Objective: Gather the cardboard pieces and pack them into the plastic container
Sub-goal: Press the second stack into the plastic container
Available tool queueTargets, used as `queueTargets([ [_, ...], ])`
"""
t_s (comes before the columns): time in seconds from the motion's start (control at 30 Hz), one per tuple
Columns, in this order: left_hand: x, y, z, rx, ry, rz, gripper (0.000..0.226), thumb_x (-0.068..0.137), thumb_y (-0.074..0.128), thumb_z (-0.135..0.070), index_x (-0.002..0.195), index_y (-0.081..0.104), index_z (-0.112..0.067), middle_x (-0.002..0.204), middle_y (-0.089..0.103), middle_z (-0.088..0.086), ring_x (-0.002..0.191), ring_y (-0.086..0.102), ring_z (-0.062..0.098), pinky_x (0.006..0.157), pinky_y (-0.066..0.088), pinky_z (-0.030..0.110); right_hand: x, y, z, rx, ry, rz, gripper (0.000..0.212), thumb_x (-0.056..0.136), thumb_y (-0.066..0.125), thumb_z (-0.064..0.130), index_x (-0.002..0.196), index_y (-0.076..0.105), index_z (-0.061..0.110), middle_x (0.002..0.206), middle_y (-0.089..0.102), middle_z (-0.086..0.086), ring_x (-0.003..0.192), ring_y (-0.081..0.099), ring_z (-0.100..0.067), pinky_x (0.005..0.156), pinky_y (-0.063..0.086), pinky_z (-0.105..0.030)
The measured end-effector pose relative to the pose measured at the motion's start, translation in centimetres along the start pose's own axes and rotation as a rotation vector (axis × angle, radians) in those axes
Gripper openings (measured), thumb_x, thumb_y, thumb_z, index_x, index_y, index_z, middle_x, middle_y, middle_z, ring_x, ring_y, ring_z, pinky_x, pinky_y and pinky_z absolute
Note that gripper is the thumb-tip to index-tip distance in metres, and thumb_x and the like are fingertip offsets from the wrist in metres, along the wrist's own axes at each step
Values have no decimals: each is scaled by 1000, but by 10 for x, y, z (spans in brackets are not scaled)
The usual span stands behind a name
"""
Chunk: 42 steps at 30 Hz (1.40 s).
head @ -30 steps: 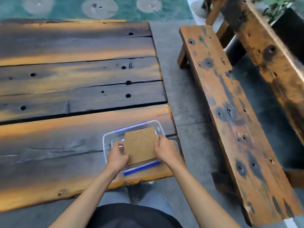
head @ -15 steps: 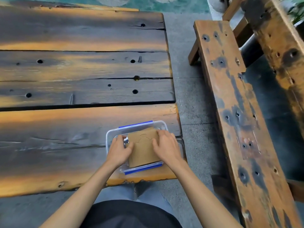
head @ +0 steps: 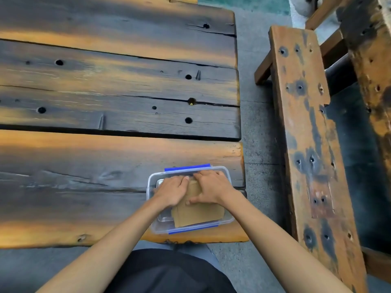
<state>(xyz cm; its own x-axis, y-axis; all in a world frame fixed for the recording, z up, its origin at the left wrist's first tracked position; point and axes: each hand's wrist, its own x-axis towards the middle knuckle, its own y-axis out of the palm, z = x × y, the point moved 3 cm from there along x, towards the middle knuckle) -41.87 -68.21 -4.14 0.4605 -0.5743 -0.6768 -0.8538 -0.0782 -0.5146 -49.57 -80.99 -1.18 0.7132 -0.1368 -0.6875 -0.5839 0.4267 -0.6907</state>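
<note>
A clear plastic container [head: 229,220] with blue clips stands at the near right corner of the wooden table. Brown cardboard pieces [head: 198,214] lie flat inside it, filling most of the box. My left hand [head: 172,190] and my right hand [head: 212,187] rest palm down on the cardboard, side by side, fingers reaching toward the far wall of the container. The far half of the cardboard is hidden under my hands.
The table [head: 105,102] is made of dark, scorched planks with holes. A long wooden bench [head: 306,144] runs along the right, with a strip of concrete floor [head: 258,123] between it and the table.
The cardboard was tilted up out of the container and held at its sides; now it lies flat inside. Both hands have moved on top of it and press it down.
</note>
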Motion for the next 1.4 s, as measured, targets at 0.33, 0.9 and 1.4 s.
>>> queueTargets([
  [0.33, 5, -4, 3, 30, 61, 172, 44, 102, 24, -54, 119, 64, -42, 132, 67, 3, 130, 52, 34, 108, 36, 66, 8, 7, -5, 8, 13, 178, 131, 59, 81, 74, 162, 22, 19, 165, 35, -5, 152, 30, -27, 127, 17, -46],
  [0.9, -16, 26, 37, 148, 23, 89, 100, 84, 49, -72, 160, 22, -13, 172, 5, 2, 158, -1, 21, 124, 3, 61, -5, -13, -26, 61, 29, 228, 117, 60, 91, 56, 155, 33, 21, 155, 48, -4, 141, 45, -27, 113, 42, -45],
  [1.4, -25, 44, 11, 287, -111, 245, 116, 55, 45, -99, 132, 64, -15, 171, -13, 5, 151, -16, 51, 119, -8, 69, 8, 10, -37, 22, -88, 295, 108, 58, 88, 65, 145, 47, 14, 138, 60, -9, 123, 58, -28, 104, 51, -43],
])
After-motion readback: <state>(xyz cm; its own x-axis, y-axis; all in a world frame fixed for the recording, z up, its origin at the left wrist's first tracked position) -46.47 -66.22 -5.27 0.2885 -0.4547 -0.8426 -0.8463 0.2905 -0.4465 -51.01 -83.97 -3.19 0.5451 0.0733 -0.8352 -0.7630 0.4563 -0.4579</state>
